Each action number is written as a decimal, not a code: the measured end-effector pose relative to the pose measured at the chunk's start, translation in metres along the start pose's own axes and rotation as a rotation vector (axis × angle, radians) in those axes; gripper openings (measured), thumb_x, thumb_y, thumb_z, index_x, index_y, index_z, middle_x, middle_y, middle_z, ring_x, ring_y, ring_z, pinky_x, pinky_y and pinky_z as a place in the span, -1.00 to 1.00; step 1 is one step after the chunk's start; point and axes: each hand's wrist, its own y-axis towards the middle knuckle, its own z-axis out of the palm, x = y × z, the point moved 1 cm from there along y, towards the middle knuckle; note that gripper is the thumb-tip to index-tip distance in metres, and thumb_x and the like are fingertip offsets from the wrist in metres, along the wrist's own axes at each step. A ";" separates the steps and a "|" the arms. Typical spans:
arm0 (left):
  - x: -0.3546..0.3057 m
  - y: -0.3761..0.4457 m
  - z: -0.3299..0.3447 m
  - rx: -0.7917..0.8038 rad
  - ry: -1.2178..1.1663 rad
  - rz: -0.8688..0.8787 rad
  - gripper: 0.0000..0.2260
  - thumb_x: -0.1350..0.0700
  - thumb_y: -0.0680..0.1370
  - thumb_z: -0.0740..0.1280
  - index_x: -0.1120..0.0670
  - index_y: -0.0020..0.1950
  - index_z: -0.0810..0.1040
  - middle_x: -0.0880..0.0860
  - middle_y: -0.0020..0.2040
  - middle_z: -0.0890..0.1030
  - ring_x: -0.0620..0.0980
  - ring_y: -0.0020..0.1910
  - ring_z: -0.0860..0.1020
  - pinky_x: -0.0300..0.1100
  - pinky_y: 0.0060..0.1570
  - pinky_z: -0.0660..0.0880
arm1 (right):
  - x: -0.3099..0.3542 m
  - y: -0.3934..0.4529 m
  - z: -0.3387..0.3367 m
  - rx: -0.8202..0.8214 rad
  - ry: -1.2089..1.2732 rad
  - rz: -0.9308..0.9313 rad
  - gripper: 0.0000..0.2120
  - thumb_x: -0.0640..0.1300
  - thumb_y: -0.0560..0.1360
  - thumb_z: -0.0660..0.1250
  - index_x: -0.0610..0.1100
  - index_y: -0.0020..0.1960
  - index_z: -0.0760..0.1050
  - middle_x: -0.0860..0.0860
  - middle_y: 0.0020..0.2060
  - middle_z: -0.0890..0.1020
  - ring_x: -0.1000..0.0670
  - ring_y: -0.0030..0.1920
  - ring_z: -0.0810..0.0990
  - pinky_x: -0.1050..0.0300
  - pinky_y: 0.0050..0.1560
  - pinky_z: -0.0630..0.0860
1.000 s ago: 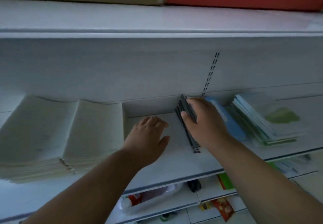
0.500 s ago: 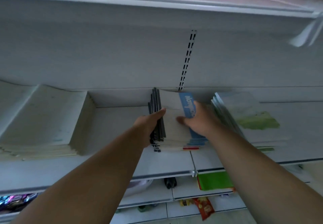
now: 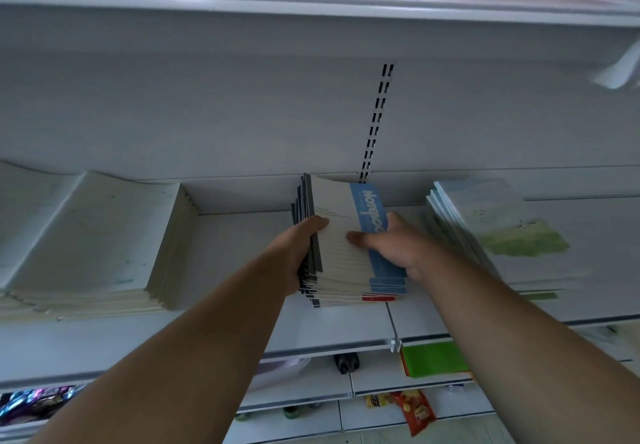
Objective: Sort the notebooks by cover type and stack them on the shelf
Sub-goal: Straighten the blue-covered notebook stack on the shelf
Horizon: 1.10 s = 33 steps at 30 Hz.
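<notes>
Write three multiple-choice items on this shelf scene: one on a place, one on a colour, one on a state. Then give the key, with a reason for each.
1. Where is the stack with the green patch on its cover?
A. right of the held stack
B. left of it
C. on the top shelf

2. What colour is the band on the held stack's top cover?
A. red
B. blue
C. yellow

3. How is the middle stack held?
A. by one hand
B. by no hand
C. by both hands

Key: 1 A, the green-patch stack lies right of the held stack. 2 B, the band is blue. 3 C, the left hand and right hand grip its sides.
</notes>
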 end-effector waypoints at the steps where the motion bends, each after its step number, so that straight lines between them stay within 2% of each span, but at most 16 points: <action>1: 0.001 -0.001 0.000 0.007 -0.002 0.004 -0.67 -0.04 0.56 0.39 0.19 0.16 0.59 0.24 -0.02 0.70 0.21 -0.07 0.67 0.03 -0.06 0.61 | -0.001 0.001 0.000 -0.008 0.003 0.013 -0.32 0.15 0.26 0.61 -0.04 0.24 0.40 -0.02 0.06 0.63 -0.06 0.03 0.63 -0.03 0.04 0.56; 5: 0.000 -0.003 0.007 0.020 -0.024 0.025 -0.72 -0.01 0.56 0.38 0.19 0.10 0.58 0.23 -0.06 0.69 0.20 -0.13 0.68 0.00 -0.17 0.62 | -0.005 0.002 -0.002 -0.031 0.057 0.032 -0.34 0.14 0.30 0.59 -0.02 0.27 0.40 -0.02 0.09 0.64 -0.08 0.05 0.63 -0.15 0.13 0.56; 9: -0.007 0.001 0.014 0.037 0.006 0.054 -0.66 -0.01 0.51 0.45 0.22 0.13 0.59 0.26 -0.01 0.70 0.24 -0.10 0.69 0.11 -0.12 0.65 | -0.007 -0.003 -0.009 -0.001 0.171 0.022 -0.44 0.04 0.40 0.55 -0.07 0.30 0.41 -0.04 0.08 0.65 -0.09 0.03 0.65 -0.11 0.08 0.60; 13: -0.005 0.000 0.007 0.024 0.005 0.061 -0.62 0.00 0.49 0.46 0.23 0.17 0.57 0.29 0.01 0.69 0.27 -0.06 0.69 0.19 -0.03 0.63 | -0.005 0.000 -0.005 -0.004 0.147 -0.004 -0.37 0.13 0.31 0.58 -0.04 0.27 0.41 -0.03 0.09 0.65 -0.08 0.03 0.65 -0.14 0.11 0.59; 15: 0.001 -0.002 -0.004 -0.002 -0.001 0.079 -0.66 0.01 0.51 0.43 0.23 0.16 0.57 0.28 0.01 0.68 0.25 -0.07 0.69 0.16 -0.03 0.64 | -0.005 0.002 0.003 0.008 0.101 -0.020 -0.35 0.16 0.29 0.59 -0.01 0.26 0.41 -0.01 0.09 0.65 -0.07 0.04 0.65 -0.13 0.12 0.58; 19: 0.005 -0.016 -0.040 -0.075 -0.052 0.092 -0.70 0.01 0.53 0.41 0.21 0.12 0.56 0.26 -0.02 0.67 0.24 -0.11 0.66 0.03 -0.14 0.63 | -0.003 -0.002 0.027 0.075 0.067 -0.088 -0.46 0.12 0.43 0.50 0.02 0.31 0.41 0.00 0.15 0.63 -0.02 0.06 0.64 -0.07 0.17 0.57; 22: 0.004 -0.027 -0.072 -0.083 -0.062 0.092 -0.68 -0.01 0.55 0.37 0.19 0.17 0.54 0.24 0.02 0.64 0.22 -0.07 0.64 0.01 -0.15 0.60 | 0.000 -0.005 0.052 0.055 0.026 -0.120 -0.37 0.19 0.46 0.43 0.02 0.44 0.34 -0.01 0.26 0.57 -0.05 0.12 0.62 -0.01 0.15 0.56; 23: 0.004 -0.031 -0.080 -0.082 -0.055 0.090 -0.68 -0.01 0.56 0.35 0.18 0.18 0.53 0.24 0.02 0.64 0.21 -0.06 0.64 0.01 -0.16 0.59 | 0.000 -0.004 0.061 0.057 0.041 -0.117 -0.39 0.20 0.47 0.41 0.01 0.43 0.36 -0.01 0.25 0.58 -0.05 0.11 0.62 -0.02 0.15 0.57; 26: 0.003 -0.034 -0.091 -0.069 -0.050 0.091 -0.68 -0.01 0.58 0.32 0.18 0.21 0.52 0.25 0.03 0.64 0.21 -0.06 0.65 -0.02 -0.20 0.59 | 0.002 -0.007 0.084 0.054 0.106 -0.103 -0.66 0.16 0.52 0.36 0.06 0.24 0.48 0.03 0.07 0.66 -0.04 0.02 0.66 -0.12 0.14 0.59; 28: 0.002 -0.029 -0.092 -0.047 -0.052 0.086 -0.70 -0.02 0.59 0.32 0.18 0.18 0.53 0.23 -0.04 0.66 0.19 -0.12 0.66 -0.05 -0.25 0.59 | 0.004 -0.009 0.092 0.050 0.243 -0.062 -0.73 0.09 0.55 0.36 0.04 0.22 0.50 0.00 0.02 0.69 -0.08 0.00 0.68 -0.15 0.11 0.61; 30: 0.001 -0.025 -0.090 -0.034 -0.056 0.087 -0.69 -0.03 0.58 0.33 0.18 0.17 0.55 0.22 -0.07 0.69 0.19 -0.15 0.68 -0.05 -0.24 0.60 | 0.005 -0.012 0.091 0.058 0.357 -0.044 -0.75 0.01 0.58 0.35 0.01 0.24 0.51 -0.03 -0.01 0.71 -0.10 -0.02 0.69 -0.07 0.00 0.63; 33: 0.004 -0.015 -0.089 -0.035 -0.081 0.114 -0.56 -0.13 0.51 0.41 0.16 0.23 0.54 0.24 0.01 0.70 0.22 -0.08 0.70 0.06 -0.12 0.64 | 0.007 -0.016 0.083 0.094 0.425 -0.028 -0.77 0.05 0.60 0.29 0.02 0.21 0.52 -0.05 -0.03 0.72 -0.11 -0.05 0.70 0.02 -0.13 0.60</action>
